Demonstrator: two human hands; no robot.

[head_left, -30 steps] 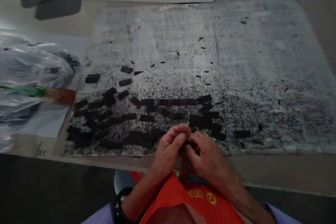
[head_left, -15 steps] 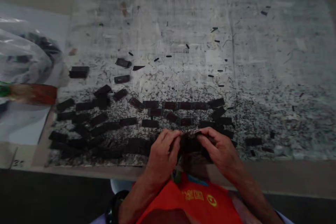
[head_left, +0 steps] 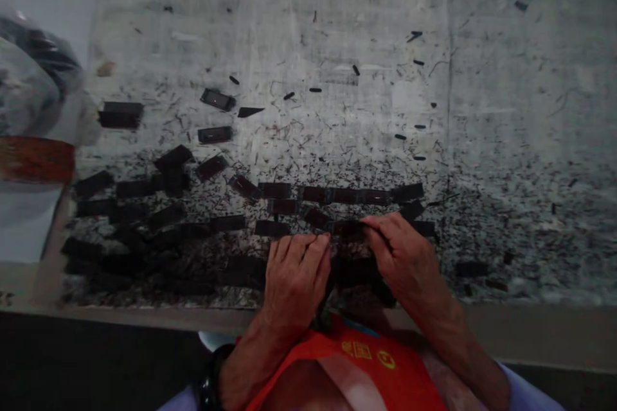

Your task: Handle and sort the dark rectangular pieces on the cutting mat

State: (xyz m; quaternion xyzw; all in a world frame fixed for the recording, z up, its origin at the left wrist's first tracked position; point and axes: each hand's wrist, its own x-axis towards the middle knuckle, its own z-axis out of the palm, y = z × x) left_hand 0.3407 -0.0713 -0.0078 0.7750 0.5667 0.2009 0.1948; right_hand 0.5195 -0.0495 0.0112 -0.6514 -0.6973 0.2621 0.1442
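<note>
A small dark rectangular piece (head_left: pixel 348 229) lies between my fingertips near the front of the table, beyond a darker pile close to my body. My right hand (head_left: pixel 407 257) is closed, thumb and forefinger pinched at the piece's right end. My left hand (head_left: pixel 296 270) has its fingers bent and pressed together, the tips at the left end of the same piece. Similar dark pieces with shiny faces form a short row (head_left: pixel 344 195) just beyond my hands. Shadow hides what lies under my palms.
Many more dark pieces (head_left: pixel 130 263) are heaped at the front left. Black shreds and slivers litter the worn pale sheet (head_left: pixel 385 0). At the left are a clear plastic bag (head_left: pixel 29 90) with dark contents and a reddish-brown object (head_left: pixel 36 159). The table edge (head_left: pixel 530 334) runs along the front.
Both hands have moved slightly forward from the dark pile to a piece beyond it, the left also shifting left. The view has tilted down and come closer.
</note>
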